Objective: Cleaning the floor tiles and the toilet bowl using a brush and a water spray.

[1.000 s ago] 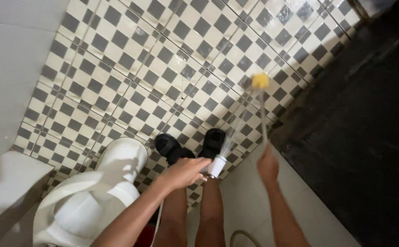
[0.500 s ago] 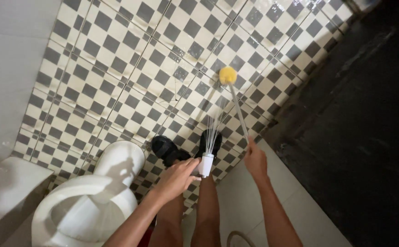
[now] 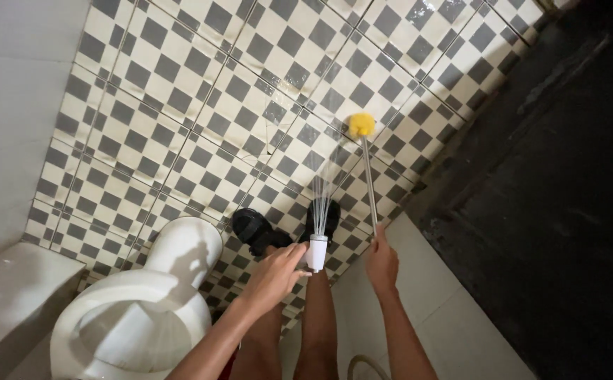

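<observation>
Left hand point(image 3: 275, 274) clamped on white spray head point(image 3: 317, 252), water jets point(image 3: 320, 200) fanning out twd the checkered floor tiles point(image 3: 201, 119). Right hand point(image 3: 381, 262) wrapped round the handle of a long brush w/ yellow head point(image 3: 361, 125), head down on the tiles. Black sandals point(image 3: 253, 231) just below, white toilet point(image 3: 144, 309) at left. Looks like rinse-and-scrub; next needs brush strokes kept inside the wet patch.

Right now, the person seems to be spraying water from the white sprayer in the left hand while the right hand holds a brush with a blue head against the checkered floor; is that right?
Not quite: the head view shows the brush has a yellow head, not blue. The rest holds: the left hand holds the white sprayer, spraying water, and the right hand holds the brush against the checkered floor.
</observation>
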